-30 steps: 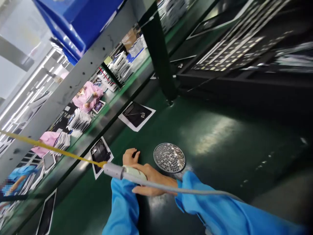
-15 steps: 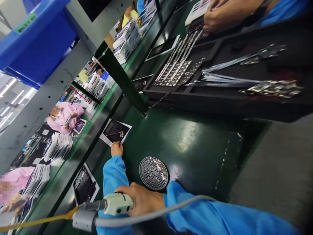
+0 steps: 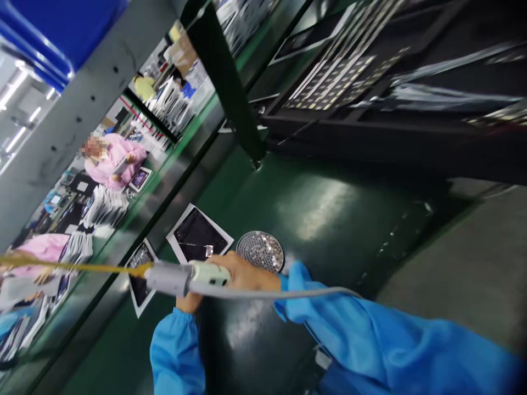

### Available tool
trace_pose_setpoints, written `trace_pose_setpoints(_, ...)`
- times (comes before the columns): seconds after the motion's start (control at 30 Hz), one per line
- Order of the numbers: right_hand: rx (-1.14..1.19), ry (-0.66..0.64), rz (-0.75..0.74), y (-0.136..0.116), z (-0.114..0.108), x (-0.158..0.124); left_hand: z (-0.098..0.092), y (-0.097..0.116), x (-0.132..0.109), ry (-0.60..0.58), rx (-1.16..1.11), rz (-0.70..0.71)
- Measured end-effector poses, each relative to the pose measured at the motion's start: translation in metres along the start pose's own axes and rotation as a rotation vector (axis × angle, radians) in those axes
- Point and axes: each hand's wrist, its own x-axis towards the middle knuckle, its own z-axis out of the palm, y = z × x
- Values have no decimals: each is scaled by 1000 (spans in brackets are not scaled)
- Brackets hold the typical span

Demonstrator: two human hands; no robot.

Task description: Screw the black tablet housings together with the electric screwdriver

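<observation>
My right hand is wrapped round the pale green body of an electric screwdriver; its tip is hidden. A yellow strap and a grey cable run from its grey end. Behind the tool is my left hand, close to the near edge of a white-framed tablet panel; its fingers are hidden. The panel lies with its dark inside up and a small board and wire on it. Just beyond my right hand sits a round perforated dish with small shiny pieces.
Another opened tablet panel lies to the left. A black tray with strips of small boards stands at the upper right, beside a green post. Across the line, a person in pink sits near stacked white panels.
The tablet panel is now nearer to me, and my left hand has drawn back with it. My right hand has brought the screwdriver up towards the panel. The camera view has shifted.
</observation>
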Motion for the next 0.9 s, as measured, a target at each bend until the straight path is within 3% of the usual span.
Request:
trace_pose_setpoints(0.1, -137, 121, 37, -4, -11, -3, 3, -11, -56, -46, -20, 186)
trace_pose_setpoints(0.2, -189, 289, 119, -3, -26, -3, 6, -15, -99, -2, 6, 394)
trace_pose_setpoints(0.37, -96, 448, 133, 2, -44, 2, 13, -3, -136, 66, -26, 390)
trace_pose_setpoints(0.6, -122, 502, 102, 12, -41, 5, 35, 22, -135, 203, -133, 324)
trace_pose_setpoints(0.73, -180, 507, 89, 17, -39, 5, 45, 37, -121, 275, -149, 103)
trace_pose_setpoints(0.83, -197, 490, 92, 20, -39, 4, 46, 48, -108, 232, -115, -44)
trace_pose_setpoints(0.9, -192, 487, 106, 22, -38, 4, 45, 53, -101, 181, -102, -57)
